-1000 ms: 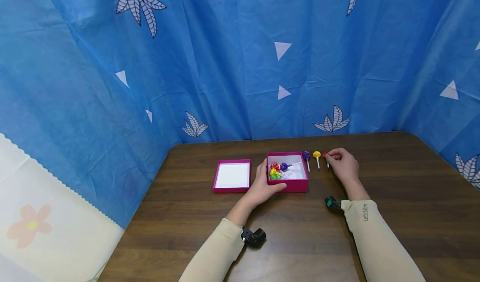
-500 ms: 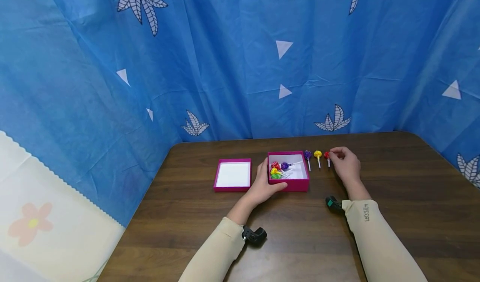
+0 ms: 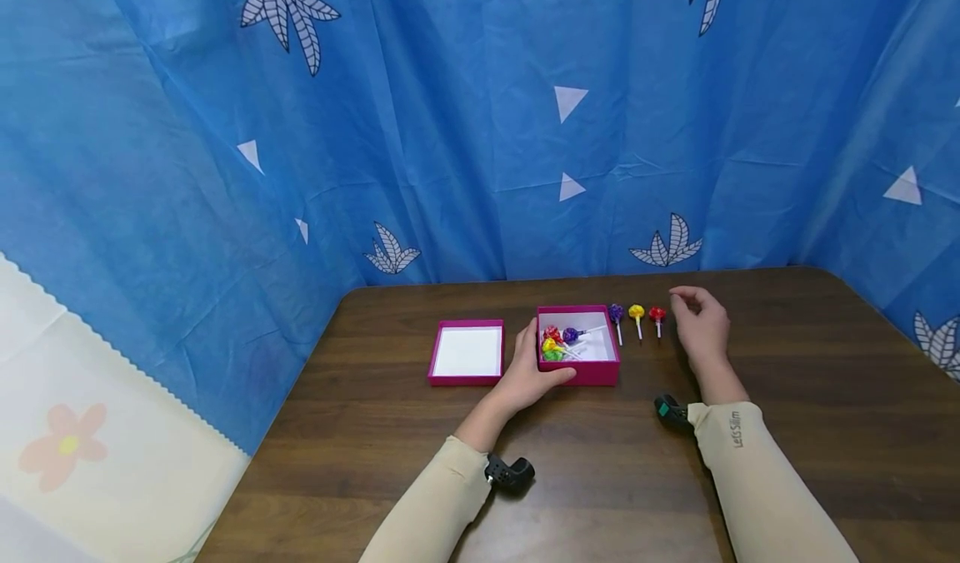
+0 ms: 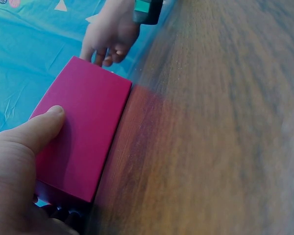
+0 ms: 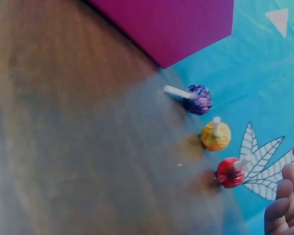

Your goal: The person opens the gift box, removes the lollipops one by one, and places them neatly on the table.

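My left hand (image 3: 521, 378) grips the near left corner of a magenta box (image 3: 592, 373), thumb on its front wall (image 4: 85, 132) and fingers along its left side. Inside the box lie several lollipops: red (image 3: 551, 332), purple (image 3: 572, 335), yellow (image 3: 551, 345) and green (image 3: 553, 355). To the right of the box, a purple lollipop (image 5: 199, 99), a yellow lollipop (image 5: 216, 137) and a red lollipop (image 5: 230, 172) lie in a row, sticks toward me. Just right of the red one, apart from it, my right hand (image 3: 702, 326) holds nothing, fingers loosely bent.
Left of the box lies its magenta lid (image 3: 467, 381), white inside facing up. Everything rests on a brown wooden table (image 3: 600, 463). A blue curtain (image 3: 465, 130) hangs behind the table's far edge.
My right hand has let go of the red lollipop and moved away to the right, leaving it on the table. The left hand stays on the box.
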Available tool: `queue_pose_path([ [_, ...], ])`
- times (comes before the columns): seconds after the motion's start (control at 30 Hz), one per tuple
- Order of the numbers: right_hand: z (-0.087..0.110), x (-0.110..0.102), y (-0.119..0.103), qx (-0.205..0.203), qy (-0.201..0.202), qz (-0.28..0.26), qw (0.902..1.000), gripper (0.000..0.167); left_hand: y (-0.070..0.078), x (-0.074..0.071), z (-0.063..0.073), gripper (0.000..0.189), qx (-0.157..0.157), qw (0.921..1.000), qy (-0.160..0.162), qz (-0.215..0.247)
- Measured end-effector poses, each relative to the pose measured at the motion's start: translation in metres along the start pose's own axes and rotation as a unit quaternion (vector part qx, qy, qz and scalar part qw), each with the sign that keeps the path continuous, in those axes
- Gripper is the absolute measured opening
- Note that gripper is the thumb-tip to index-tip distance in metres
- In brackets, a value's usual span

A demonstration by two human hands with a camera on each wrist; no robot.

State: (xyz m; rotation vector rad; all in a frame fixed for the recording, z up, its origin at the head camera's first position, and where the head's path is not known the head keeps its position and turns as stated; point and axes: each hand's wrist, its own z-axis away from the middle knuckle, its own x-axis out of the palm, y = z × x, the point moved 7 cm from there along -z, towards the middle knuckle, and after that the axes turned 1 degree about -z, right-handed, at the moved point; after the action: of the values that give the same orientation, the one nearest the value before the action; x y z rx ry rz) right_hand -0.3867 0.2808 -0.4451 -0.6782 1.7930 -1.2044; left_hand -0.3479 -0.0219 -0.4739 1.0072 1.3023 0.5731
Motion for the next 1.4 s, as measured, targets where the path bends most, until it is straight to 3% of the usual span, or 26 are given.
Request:
queue_pose_path([
  [0.5, -0.003, -0.020, -0.028, -0.016, 0.028, -0.073, 0.9968, 0.034, -0.001, 0.000, -0.002, 0.107, 0.002, 1.0000, -0.001, 0.005],
  [0.73, 0.004, -0.020, -0.053, -0.043, 0.020, -0.074, 0.9961, 0.031, 0.000, -0.001, -0.001, 0.108, 0.004, 1.0000, 0.000, 0.005],
  [1.13, 0.020, -0.023, -0.095, -0.126, 0.020, -0.120, 0.9847, 0.027, -0.001, 0.001, -0.002, 0.107, 0.004, 1.0000, 0.001, 0.004],
  [1.4, 0.037, -0.014, -0.121, -0.203, -0.011, -0.087, 0.9752, 0.025, -0.001, 0.001, -0.002, 0.107, 0.010, 0.9999, 0.003, 0.001],
])
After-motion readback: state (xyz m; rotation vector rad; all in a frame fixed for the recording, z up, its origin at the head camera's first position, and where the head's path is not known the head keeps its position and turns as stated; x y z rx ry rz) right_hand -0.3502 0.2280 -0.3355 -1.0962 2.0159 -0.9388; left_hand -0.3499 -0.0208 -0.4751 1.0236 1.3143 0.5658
